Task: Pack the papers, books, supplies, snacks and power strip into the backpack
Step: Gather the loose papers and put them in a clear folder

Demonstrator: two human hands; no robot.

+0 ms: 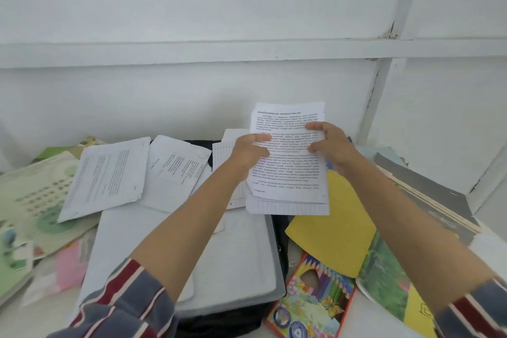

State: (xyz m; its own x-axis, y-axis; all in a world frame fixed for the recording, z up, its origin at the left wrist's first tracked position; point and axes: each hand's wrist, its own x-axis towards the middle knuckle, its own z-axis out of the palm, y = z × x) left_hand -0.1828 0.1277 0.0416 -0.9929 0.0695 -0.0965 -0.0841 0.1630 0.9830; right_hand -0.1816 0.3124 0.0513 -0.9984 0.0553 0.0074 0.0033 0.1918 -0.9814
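While both hands are holding paper stack (288, 173) upright at centre right of frame, above grey folder (236, 250): left hand (251, 149) pinching left edge, right hand (330, 145) pinching right edge. Stack probably handling light, floppy, sheets sliding; gripping both long edges is looking safest. Printed paragraphs showing; heading blurring beyond reading. Pencil box (315, 299) lying lower right, brand unreadable.

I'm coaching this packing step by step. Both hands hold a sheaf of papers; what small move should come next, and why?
Probably tap the sheaf of papers square. The left hand and right hand grip its sides, but a lined sheet juts out below the printed page, so the edges are uneven. Squared sheets should slide into a bag more easily.
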